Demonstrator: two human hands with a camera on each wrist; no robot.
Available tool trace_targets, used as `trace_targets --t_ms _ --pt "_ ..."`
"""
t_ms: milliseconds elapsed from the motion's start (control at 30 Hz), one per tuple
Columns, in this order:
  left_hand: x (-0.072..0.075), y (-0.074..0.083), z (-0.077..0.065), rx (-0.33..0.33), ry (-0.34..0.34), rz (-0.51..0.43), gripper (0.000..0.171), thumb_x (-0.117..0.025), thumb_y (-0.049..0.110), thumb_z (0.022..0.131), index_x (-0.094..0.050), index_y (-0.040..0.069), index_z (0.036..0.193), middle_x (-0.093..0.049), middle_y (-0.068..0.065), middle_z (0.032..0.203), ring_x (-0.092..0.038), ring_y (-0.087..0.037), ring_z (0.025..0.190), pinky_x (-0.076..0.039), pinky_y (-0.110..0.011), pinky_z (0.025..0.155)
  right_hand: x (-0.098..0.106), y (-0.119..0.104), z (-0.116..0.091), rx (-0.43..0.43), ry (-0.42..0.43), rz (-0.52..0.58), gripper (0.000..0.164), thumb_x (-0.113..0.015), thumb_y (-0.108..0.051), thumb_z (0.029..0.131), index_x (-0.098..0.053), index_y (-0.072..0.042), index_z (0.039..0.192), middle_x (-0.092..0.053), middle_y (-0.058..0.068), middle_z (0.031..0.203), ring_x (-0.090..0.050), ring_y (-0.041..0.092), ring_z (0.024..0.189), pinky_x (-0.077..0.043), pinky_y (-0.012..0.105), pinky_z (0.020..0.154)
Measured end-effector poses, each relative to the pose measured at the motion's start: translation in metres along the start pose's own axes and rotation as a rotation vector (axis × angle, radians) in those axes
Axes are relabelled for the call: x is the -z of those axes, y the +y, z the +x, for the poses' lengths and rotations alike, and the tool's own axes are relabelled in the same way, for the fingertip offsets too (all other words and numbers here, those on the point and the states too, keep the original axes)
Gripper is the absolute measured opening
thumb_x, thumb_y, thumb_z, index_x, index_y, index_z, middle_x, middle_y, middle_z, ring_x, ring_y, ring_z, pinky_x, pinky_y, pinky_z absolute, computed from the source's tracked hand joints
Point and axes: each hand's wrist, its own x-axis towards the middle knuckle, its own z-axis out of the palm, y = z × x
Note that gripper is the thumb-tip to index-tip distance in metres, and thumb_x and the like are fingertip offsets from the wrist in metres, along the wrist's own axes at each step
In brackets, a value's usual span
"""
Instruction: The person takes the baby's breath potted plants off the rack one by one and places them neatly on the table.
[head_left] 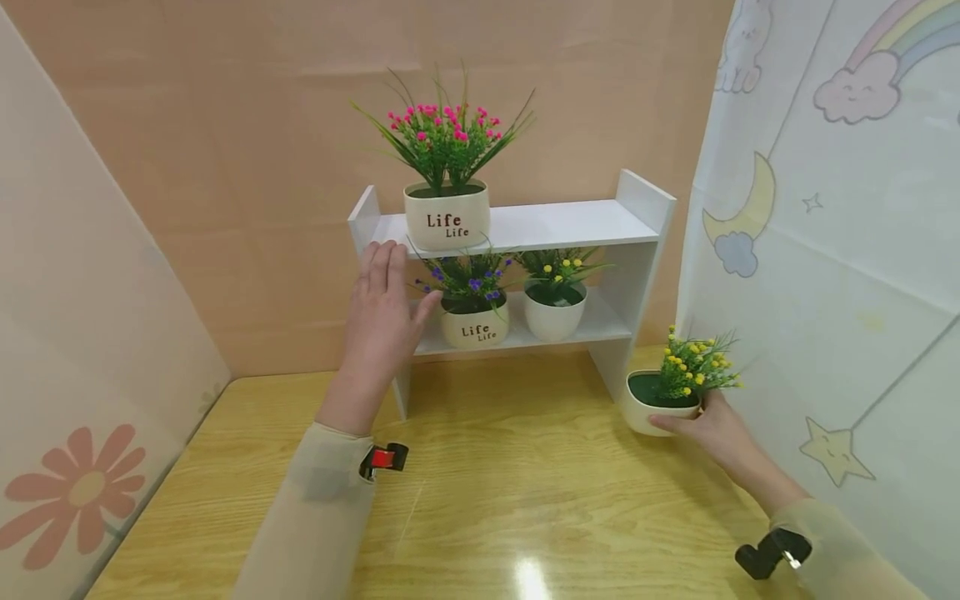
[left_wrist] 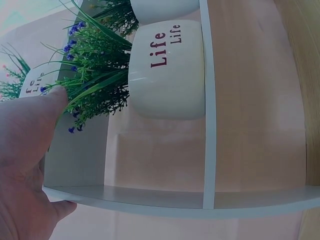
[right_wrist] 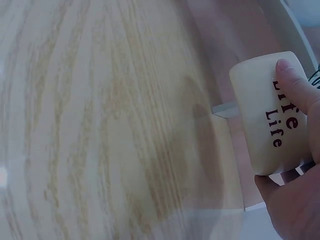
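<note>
My right hand (head_left: 723, 433) grips a cream flowerpot (head_left: 652, 417) with yellow flowers, just right of a white two-tier shelf (head_left: 570, 223). Its thumb presses the "Life" lettering on the pot's front in the right wrist view, and the other fingers go round the far side. The pot looks lifted off the table. At the shelf's upper left corner, my left hand (head_left: 382, 308) touches the frame with its fingers straight. Beside its thumb are a pot with pink flowers (head_left: 450, 218) on the top board and a pot with purple flowers (left_wrist: 167, 70) on the lower board.
A rounder white pot with yellow flowers (head_left: 555, 312) stands on the lower board, right of the purple one. The shelf stands on a wood-grain table (head_left: 480, 500) near the peach back wall (head_left: 225, 167). A printed white cloth (head_left: 847, 275) hangs close on the right.
</note>
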Motion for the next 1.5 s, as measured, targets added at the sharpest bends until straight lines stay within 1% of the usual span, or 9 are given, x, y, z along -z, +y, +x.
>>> trace_targets --t_ms 100,167,400,667,867,1033,1167,1300,1500 --pt "0.002 -0.001 0.0 0.004 -0.001 0.001 0.088 -0.058 0.051 0.113 -0.016 0.003 0.173 -0.018 -0.019 0.179 0.0 -0.033 0.17 -0.01 -0.05 0.137 -0.004 0.002 0.004 -0.002 -0.013 -0.011 0.106 -0.091 -0.041 0.094 -0.031 0.009 0.164 -0.05 0.038 0.156 -0.048 0.053 0.145 -0.041 0.063 0.118" --pt "0.003 -0.001 0.0 0.005 -0.005 0.001 0.088 -0.058 0.051 0.114 -0.015 0.003 0.174 -0.017 -0.019 0.18 0.0 -0.033 0.17 -0.008 -0.049 0.138 -0.006 0.004 0.006 0.002 -0.02 0.0 0.107 -0.092 -0.039 0.093 -0.03 0.009 0.165 -0.049 0.039 0.157 -0.046 0.054 0.146 -0.038 0.069 0.12" --pt "0.003 0.002 0.001 0.004 -0.017 0.007 0.088 -0.056 0.053 0.114 -0.015 0.004 0.174 -0.017 -0.018 0.18 0.001 -0.032 0.17 -0.009 -0.048 0.138 -0.007 0.011 0.003 -0.022 -0.032 -0.001 0.107 -0.092 -0.038 0.094 -0.029 0.014 0.162 -0.048 0.042 0.155 -0.046 0.054 0.145 -0.038 0.068 0.12" --pt "0.0 0.002 0.002 0.005 -0.019 0.011 0.087 -0.056 0.053 0.114 -0.016 0.004 0.174 -0.018 -0.018 0.18 0.0 -0.032 0.17 -0.007 -0.047 0.138 -0.009 0.025 0.001 -0.038 -0.065 0.037 0.106 -0.09 -0.037 0.096 -0.027 0.014 0.163 -0.047 0.041 0.157 -0.044 0.052 0.147 -0.035 0.068 0.122" --pt "-0.001 0.002 0.001 0.012 -0.019 0.005 0.087 -0.058 0.052 0.114 -0.017 0.004 0.173 -0.018 -0.018 0.18 -0.001 -0.032 0.17 -0.01 -0.049 0.137 -0.012 0.036 0.001 -0.066 -0.117 0.065 0.106 -0.085 -0.036 0.1 -0.018 0.015 0.165 -0.041 0.042 0.159 -0.042 0.053 0.148 -0.036 0.068 0.121" --pt "-0.001 0.002 0.001 0.013 -0.032 0.003 0.088 -0.056 0.053 0.114 -0.015 0.005 0.174 -0.016 -0.017 0.18 0.002 -0.031 0.17 -0.008 -0.048 0.137 -0.013 0.038 -0.003 -0.064 -0.113 0.084 0.105 -0.086 -0.033 0.1 -0.018 0.017 0.164 -0.04 0.043 0.159 -0.041 0.053 0.147 -0.035 0.068 0.121" --pt "0.0 0.002 0.001 0.014 -0.024 -0.006 0.088 -0.058 0.052 0.114 -0.015 0.005 0.174 -0.016 -0.018 0.18 0.002 -0.031 0.17 -0.007 -0.047 0.138 -0.013 0.036 -0.002 -0.043 -0.109 0.107 0.109 -0.088 -0.033 0.099 -0.017 0.012 0.168 -0.038 0.039 0.163 -0.039 0.051 0.151 -0.033 0.067 0.123" --pt "0.001 0.002 0.001 0.013 -0.017 -0.006 0.087 -0.059 0.051 0.113 -0.016 0.004 0.174 -0.017 -0.018 0.18 0.001 -0.032 0.17 -0.008 -0.047 0.138 -0.013 0.036 0.0 -0.031 -0.118 0.118 0.114 -0.088 -0.034 0.098 -0.012 0.011 0.169 -0.034 0.041 0.165 -0.034 0.054 0.153 -0.03 0.071 0.123" --pt "0.003 0.002 0.0 0.015 -0.024 -0.003 0.088 -0.057 0.052 0.114 -0.014 0.004 0.174 -0.016 -0.018 0.18 0.002 -0.032 0.17 -0.008 -0.049 0.138 -0.011 0.037 0.0 -0.05 -0.129 0.115 0.12 -0.089 -0.035 0.097 -0.006 0.012 0.17 -0.024 0.045 0.168 -0.027 0.06 0.156 -0.027 0.075 0.124"
